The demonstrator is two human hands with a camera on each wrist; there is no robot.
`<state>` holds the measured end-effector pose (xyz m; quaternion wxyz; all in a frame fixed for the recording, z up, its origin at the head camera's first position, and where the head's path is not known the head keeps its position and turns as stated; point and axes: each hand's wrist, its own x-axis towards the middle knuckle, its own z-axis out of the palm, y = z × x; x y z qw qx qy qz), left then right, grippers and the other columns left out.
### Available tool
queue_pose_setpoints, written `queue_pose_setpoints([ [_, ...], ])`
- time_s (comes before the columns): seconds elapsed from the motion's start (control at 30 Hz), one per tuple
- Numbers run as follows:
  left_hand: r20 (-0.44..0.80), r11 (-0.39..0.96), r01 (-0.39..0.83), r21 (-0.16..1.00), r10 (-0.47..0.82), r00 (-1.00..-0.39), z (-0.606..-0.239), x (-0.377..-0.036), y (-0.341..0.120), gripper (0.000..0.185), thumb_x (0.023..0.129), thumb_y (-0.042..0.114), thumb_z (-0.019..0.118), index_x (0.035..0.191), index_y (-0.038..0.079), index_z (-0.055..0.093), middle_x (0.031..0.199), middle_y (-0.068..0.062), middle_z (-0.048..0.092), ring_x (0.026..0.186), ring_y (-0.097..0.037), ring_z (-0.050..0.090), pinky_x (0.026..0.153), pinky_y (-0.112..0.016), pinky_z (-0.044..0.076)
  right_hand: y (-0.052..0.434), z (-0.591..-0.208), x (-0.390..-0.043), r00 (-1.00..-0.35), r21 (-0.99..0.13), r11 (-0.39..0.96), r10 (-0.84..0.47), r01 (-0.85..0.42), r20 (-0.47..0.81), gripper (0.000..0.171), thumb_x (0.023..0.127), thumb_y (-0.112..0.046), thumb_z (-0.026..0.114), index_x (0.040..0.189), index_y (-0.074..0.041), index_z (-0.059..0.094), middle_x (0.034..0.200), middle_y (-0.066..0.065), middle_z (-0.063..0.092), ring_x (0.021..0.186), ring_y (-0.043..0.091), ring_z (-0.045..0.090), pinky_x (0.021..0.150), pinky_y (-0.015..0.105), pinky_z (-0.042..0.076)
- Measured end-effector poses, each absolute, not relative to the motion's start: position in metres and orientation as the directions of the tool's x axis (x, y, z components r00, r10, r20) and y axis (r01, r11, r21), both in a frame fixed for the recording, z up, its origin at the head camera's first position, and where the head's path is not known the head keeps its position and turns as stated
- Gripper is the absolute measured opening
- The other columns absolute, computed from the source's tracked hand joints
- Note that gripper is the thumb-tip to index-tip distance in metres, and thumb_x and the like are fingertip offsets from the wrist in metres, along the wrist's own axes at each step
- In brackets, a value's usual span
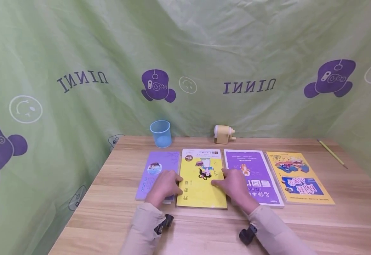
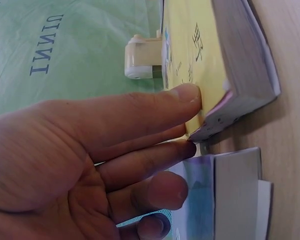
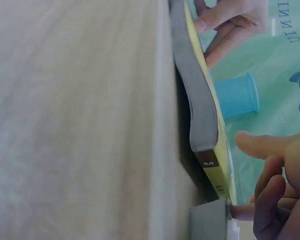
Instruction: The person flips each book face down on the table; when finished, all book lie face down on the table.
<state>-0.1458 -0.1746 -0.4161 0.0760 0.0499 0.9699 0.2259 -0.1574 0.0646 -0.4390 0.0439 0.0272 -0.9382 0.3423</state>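
Observation:
A thick yellow book [image 1: 201, 187] with a cartoon figure on its cover lies between my hands. My left hand [image 1: 164, 186] is at its left edge; in the left wrist view the thumb [image 2: 187, 97] presses on the cover's edge and a finger meets the side below, pinching it. My right hand [image 1: 236, 186] is at the right edge, over the neighbouring purple-and-white book [image 1: 269, 191]. In the right wrist view, its thumb [image 3: 252, 142] stands apart from the yellow cover, and the lower fingers are near the neighbouring book. A purple book [image 1: 171, 159] lies partly behind my left hand.
An orange book [image 1: 300, 177] lies at the right end of the row, with a pencil [image 1: 332, 154] beyond it. At the table's back edge stand a blue cup [image 1: 161, 134] and a yellow pencil sharpener [image 1: 222, 134], before a green curtain [image 1: 204, 42].

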Motion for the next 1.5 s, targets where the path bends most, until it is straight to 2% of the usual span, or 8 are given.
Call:
queue_pose_setpoints([
  [0.17,-0.115,0.891,0.07,0.448,0.135,-0.984,-0.416,-0.146,-0.175,0.052,0.065,0.007,0.089,0.115,0.004,0.075,0.117,-0.013,0.074,0.084,-0.018,0.056,0.07,-0.028,0.047,0.07,-0.434,-0.161,-0.998,-0.752,0.659,0.049,0.011,0.029,0.066,0.075,-0.026,0.088,0.128,0.006,0.064,0.116,0.026,0.071,0.064,0.019,0.062,0.047,0.029,0.046],
  [0.43,-0.106,0.884,0.077,0.461,0.141,-0.984,-0.417,-0.146,-0.175,0.053,0.064,0.006,0.089,0.115,0.005,0.076,0.117,-0.013,0.074,0.081,-0.017,0.055,0.068,-0.027,0.046,0.081,-0.434,-0.164,-0.997,-0.838,0.544,0.074,0.046,-0.007,0.055,0.081,-0.017,0.083,0.129,0.003,0.065,0.113,0.019,0.074,0.115,0.038,0.067,0.091,0.041,0.057],
  [0.73,-0.118,0.876,0.086,0.476,0.16,-0.98,-0.416,-0.147,-0.175,0.056,0.065,0.009,0.089,0.119,0.008,0.074,0.117,-0.012,0.074,0.081,-0.017,0.056,0.071,-0.03,0.048,0.096,-0.428,-0.166,-0.992,-0.965,0.23,0.055,0.124,-0.114,0.058,0.079,-0.008,0.083,0.133,0.002,0.062,0.116,0.015,0.074,0.078,0.005,0.071,0.056,0.022,0.051],
  [0.97,-0.109,0.844,0.113,0.524,0.198,-0.974,-0.418,-0.147,-0.176,0.066,0.065,0.009,0.088,0.128,0.012,0.07,0.087,-0.006,0.066,0.061,-0.015,0.04,0.054,-0.026,0.036,0.107,-0.426,-0.166,-0.993,-0.99,0.085,-0.007,0.114,-0.115,0.059,0.079,0.001,0.078,0.135,0.003,0.06,0.118,0.013,0.074,0.076,0.002,0.072,0.06,0.02,0.055],
  [1.1,-0.111,0.832,0.127,0.54,0.22,-0.969,-0.419,-0.147,-0.175,0.066,0.065,0.01,0.087,0.129,0.013,0.069,0.1,-0.009,0.07,0.06,-0.014,0.039,0.052,-0.026,0.035,0.11,-0.426,-0.167,-0.996,-0.996,0.038,-0.022,0.082,-0.083,0.057,0.079,0.004,0.077,0.133,0.005,0.059,0.117,0.014,0.074,0.082,0.001,0.073,0.068,0.018,0.057],
  [1.2,-0.125,0.82,0.123,0.559,0.23,-0.965,-0.419,-0.147,-0.174,0.066,0.067,0.011,0.087,0.13,0.013,0.069,0.105,-0.01,0.07,0.058,-0.014,0.039,0.05,-0.026,0.036,0.11,-0.424,-0.166,-0.998,-0.998,0.032,-0.033,0.057,-0.058,0.056,0.08,0.004,0.076,0.133,0.004,0.06,0.117,0.012,0.074,0.078,-0.001,0.07,0.059,0.015,0.051],
  [1.37,-0.151,0.803,0.107,0.587,0.239,-0.959,-0.419,-0.147,-0.173,0.066,0.069,0.011,0.086,0.132,0.013,0.067,0.082,-0.008,0.061,0.053,-0.012,0.037,0.049,-0.026,0.036,0.11,-0.422,-0.164,-0.998,-1.0,0.019,-0.053,0.02,-0.021,0.055,0.081,0.003,0.076,0.134,0.004,0.06,0.115,0.008,0.076,0.072,-0.001,0.067,0.047,0.016,0.037],
  [1.5,-0.154,0.792,0.11,0.601,0.249,-0.956,-0.419,-0.147,-0.172,0.066,0.069,0.012,0.085,0.132,0.013,0.067,0.082,-0.008,0.061,0.053,-0.011,0.038,0.048,-0.025,0.036,0.111,-0.42,-0.163,-0.997,-1.0,0.017,-0.075,-0.015,0.014,0.054,0.082,0.002,0.076,0.134,0.006,0.06,0.118,0.013,0.074,0.081,-0.001,0.07,0.058,0.014,0.049],
])
